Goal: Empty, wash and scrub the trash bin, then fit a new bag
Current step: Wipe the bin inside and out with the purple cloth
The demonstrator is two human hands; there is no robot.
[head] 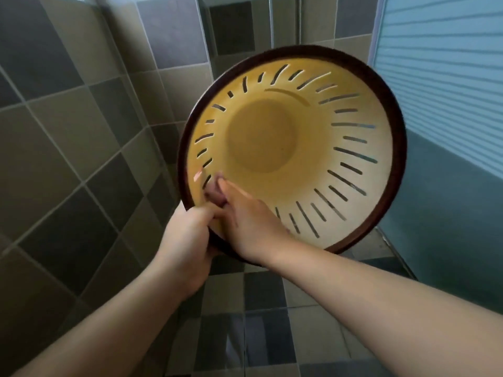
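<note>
Head view: I am looking into the trash bin (294, 151), tipped up so its mouth is facing me, held in the air over the checkered tile floor (261, 303).
Bin: yellow inside, with a dark brown rim (392, 104) and slots running around its wall; I am seeing no rubbish or bag in it.
Left hand (187, 240): I am gripping the lower-left rim, thumb curled over the edge and fingers going behind.
Right hand (245, 224): I am reaching inside, my fingers pressing against the inner wall just beside my left thumb; they are blurred, so I cannot tell whether they are flat or holding something small.
Surroundings: grey and beige tiled wall (68, 131) to my left, a blue panel (441, 77) to my right.
Handling: I am judging it as light, stiff plastic, likely slippery when wet; the slotted wall may flex, so the solid rim is the safest hold.
</note>
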